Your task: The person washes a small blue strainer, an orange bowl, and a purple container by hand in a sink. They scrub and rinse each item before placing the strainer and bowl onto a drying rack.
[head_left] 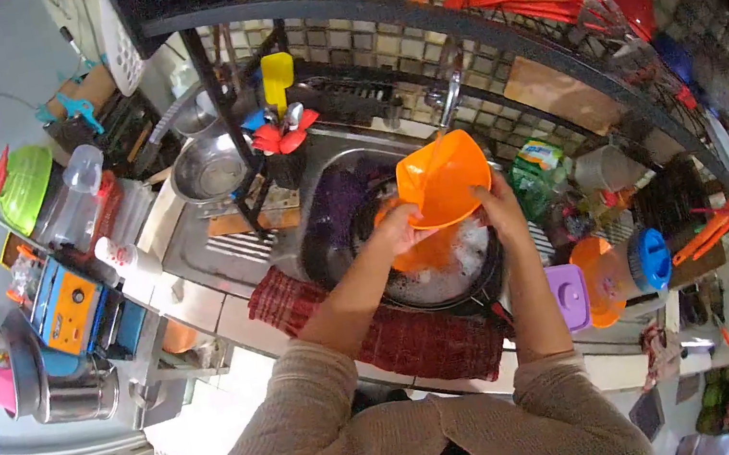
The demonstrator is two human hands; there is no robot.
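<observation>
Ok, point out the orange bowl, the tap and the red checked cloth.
orange bowl (441,177): head view, middle of the bowl.
tap (451,95): head view, metal spout.
red checked cloth (272,300): head view, left end.

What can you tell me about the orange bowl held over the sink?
The orange bowl looks like smooth, glossy plastic, with a rounded-square rim and no visible pattern. It is tilted, and its hollow side seems to face the camera. It is held above a dark pan full of suds in the sink. The left hand grips its lower left edge and the right hand its lower right edge. The tap stands just above it; whether water runs into it cannot be told.
</observation>
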